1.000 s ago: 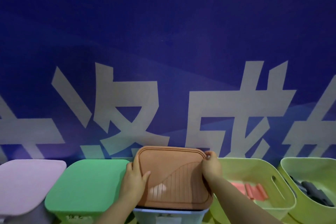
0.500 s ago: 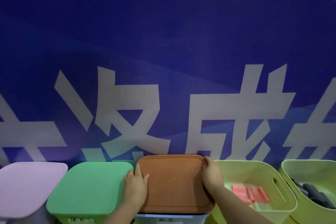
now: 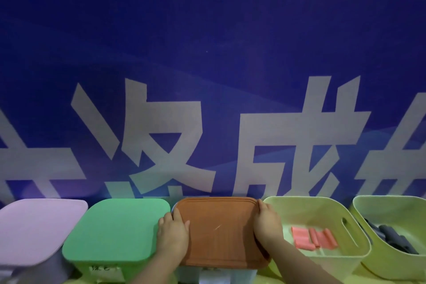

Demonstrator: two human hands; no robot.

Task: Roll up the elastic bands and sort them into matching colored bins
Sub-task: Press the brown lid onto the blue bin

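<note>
A brown lid (image 3: 219,230) lies flat on a pale bin (image 3: 216,275) in the middle of the row. My left hand (image 3: 173,233) holds its left edge, thumb on top. My right hand (image 3: 267,221) grips its right edge, fingers curled over the rim. To the right, an open yellow-green bin (image 3: 320,258) holds several rolled pink bands (image 3: 313,238). A second yellow-green bin (image 3: 378,212) at the far right holds dark grey rolled bands (image 3: 394,237).
A bin with a green lid (image 3: 115,228) stands left of the brown one, and a bin with a pink lid (image 3: 34,228) at the far left. A blue wall banner (image 3: 207,53) with large pale characters rises directly behind the row.
The brown lid was tilted up towards me a second ago; both hands have lowered it flat onto the bin and keep hold of its edges.
</note>
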